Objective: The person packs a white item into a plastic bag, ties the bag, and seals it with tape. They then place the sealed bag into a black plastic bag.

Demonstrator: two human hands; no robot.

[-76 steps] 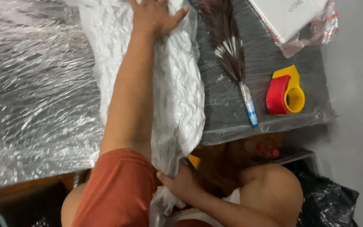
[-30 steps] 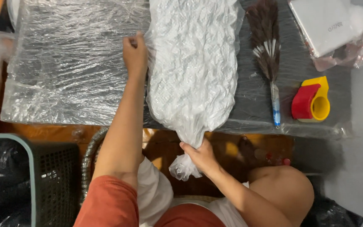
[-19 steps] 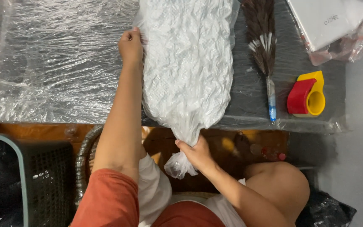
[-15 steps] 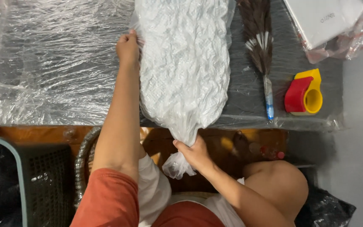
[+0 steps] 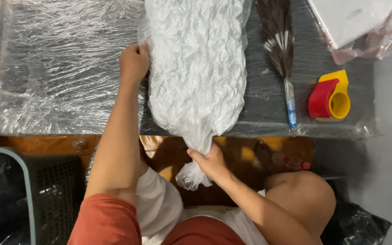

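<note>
A long clear plastic bag stuffed with crumpled white material [image 5: 196, 68] lies across the plastic-wrapped table [image 5: 60, 77]. Its twisted neck hangs over the near edge. My right hand [image 5: 210, 163] is closed around that gathered neck, just below the table edge. My left hand [image 5: 134, 61] grips the bag's left side with curled fingers, resting on the tabletop.
A dark feather duster with a blue handle [image 5: 281, 50] lies right of the bag. Beside it sits a red and yellow tape dispenser [image 5: 330, 97]. A white box in plastic [image 5: 352, 20] is at the far right corner. A dark mesh basket [image 5: 37, 195] stands at lower left.
My left hand slid from the far end of the bag down along its left side. The right hand kept its hold on the neck. The view shifted slightly.
</note>
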